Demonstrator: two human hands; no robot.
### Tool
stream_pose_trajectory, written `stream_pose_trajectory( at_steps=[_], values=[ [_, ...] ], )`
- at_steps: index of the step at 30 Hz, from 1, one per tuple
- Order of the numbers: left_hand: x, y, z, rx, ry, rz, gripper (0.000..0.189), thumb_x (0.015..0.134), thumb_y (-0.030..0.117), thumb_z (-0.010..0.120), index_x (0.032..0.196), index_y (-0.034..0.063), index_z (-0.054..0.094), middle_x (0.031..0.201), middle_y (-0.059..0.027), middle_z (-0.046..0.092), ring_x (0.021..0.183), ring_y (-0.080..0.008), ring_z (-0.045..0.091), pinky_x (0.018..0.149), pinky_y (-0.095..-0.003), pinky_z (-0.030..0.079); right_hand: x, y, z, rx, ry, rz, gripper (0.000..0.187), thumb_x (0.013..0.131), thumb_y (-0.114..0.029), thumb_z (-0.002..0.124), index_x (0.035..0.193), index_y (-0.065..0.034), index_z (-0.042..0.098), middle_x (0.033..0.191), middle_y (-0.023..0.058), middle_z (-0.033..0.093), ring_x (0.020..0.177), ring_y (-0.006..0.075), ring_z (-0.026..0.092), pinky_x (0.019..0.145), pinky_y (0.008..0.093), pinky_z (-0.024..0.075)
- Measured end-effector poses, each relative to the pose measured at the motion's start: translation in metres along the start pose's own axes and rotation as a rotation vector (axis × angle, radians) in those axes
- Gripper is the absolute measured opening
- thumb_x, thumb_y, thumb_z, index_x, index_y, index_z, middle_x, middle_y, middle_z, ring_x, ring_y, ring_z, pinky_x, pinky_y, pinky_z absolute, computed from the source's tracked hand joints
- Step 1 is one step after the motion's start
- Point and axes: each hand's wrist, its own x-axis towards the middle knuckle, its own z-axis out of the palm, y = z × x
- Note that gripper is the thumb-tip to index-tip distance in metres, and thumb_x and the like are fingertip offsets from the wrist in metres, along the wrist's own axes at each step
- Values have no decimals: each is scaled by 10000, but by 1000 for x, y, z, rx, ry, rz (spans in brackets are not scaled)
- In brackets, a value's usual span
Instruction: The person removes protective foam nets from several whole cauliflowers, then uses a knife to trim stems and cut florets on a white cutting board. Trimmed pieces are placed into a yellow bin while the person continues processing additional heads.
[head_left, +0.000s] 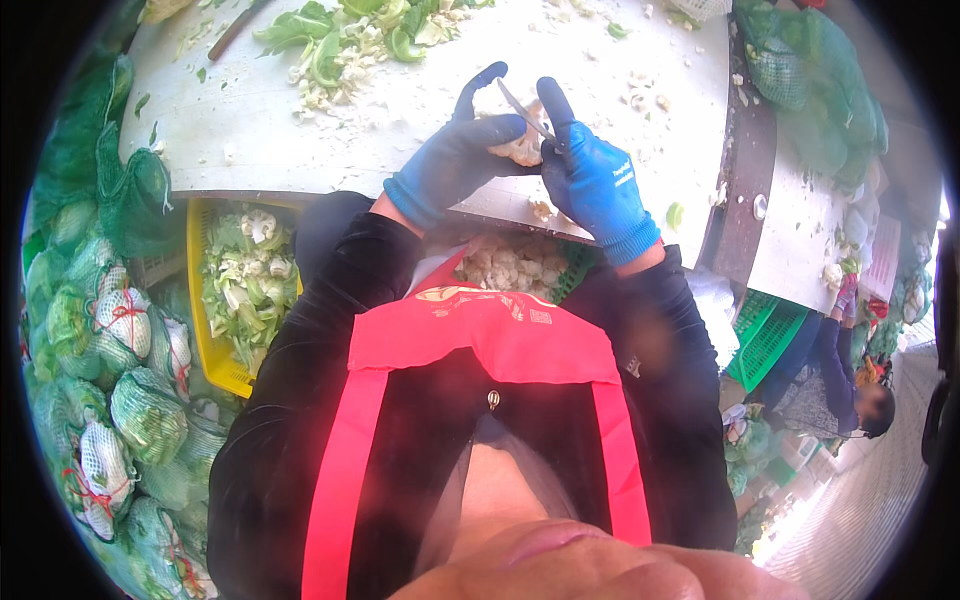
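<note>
Over the near edge of a white worktable (247, 135), my left hand (457, 154) in a blue coated glove holds a piece of cauliflower (519, 152) from its left side. My right hand (596, 176), gloved likewise, grips a small knife (517, 107), its blade slanting across the cauliflower piece. The knife's handle is hidden in the right fist. White crumbs and small florets (541, 210) lie scattered around both hands. Below the table edge, cauliflower florets (510, 266) fill a green basket (577, 266), partly covered by my red apron.
Cauliflower leaves (330, 52) and trimmings are heaped on the far table beside a dark-handled tool (236, 30). A yellow crate (214, 360) of leaves stands at left, near net-bagged cauliflowers (150, 416). Green net sacks (817, 97) lie at right; a co-worker (817, 397) is beyond green baskets (769, 337).
</note>
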Motion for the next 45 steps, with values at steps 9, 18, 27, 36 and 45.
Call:
stream_pose_trajectory(
  at_steps=[9, 18, 27, 36, 45],
  values=[
    [2, 1, -7, 62, 72, -65, 782, 914, 61, 680, 1576, 150, 274, 1306, -178, 555, 1137, -290, 649, 883, -487, 608, 3, 49, 6, -286, -189, 94, 776, 890, -75, 620, 1612, -203, 366, 921, 149, 720, 749, 336, 700, 647, 438, 559],
    [-5, 9, 13, -48, -183, 69, 814, 924, 48, 656, 1624, 87, 241, 1370, -155, 561, 1266, -262, 575, 1111, -377, 448, -24, 57, -66, 738, 71, 873, 481, 1060, -232, 581, 1530, -148, 525, 907, 22, 660, 667, 70, 575, 618, 250, 508],
    [-6, -6, 10, 624, -160, 111, 961, 830, 202, 751, 1632, 71, 239, 1503, -158, 494, 1351, -301, 526, 1111, -438, 448, -79, -42, -27, 446, 170, 320, 579, 984, 53, 584, 1536, -98, 502, 1213, 114, 729, 896, 169, 699, 859, 296, 551],
    [-17, -14, 25, 395, -152, -100, 916, 814, 193, 741, 1602, 22, 306, 1460, -159, 538, 1333, -284, 553, 1141, -396, 421, -85, -40, -15, 297, 94, 247, 573, 1003, -23, 597, 1553, -135, 485, 914, 105, 706, 697, 214, 669, 695, 312, 562],
    [-10, -1, 22, 217, -232, -223, 950, 726, 192, 725, 1577, -10, 356, 1392, -194, 592, 1217, -302, 628, 1044, -396, 500, -79, -37, -57, 1023, -16, 915, 584, 1055, -97, 493, 1622, -123, 356, 812, 48, 625, 575, 123, 531, 581, 226, 462]
  ],
)
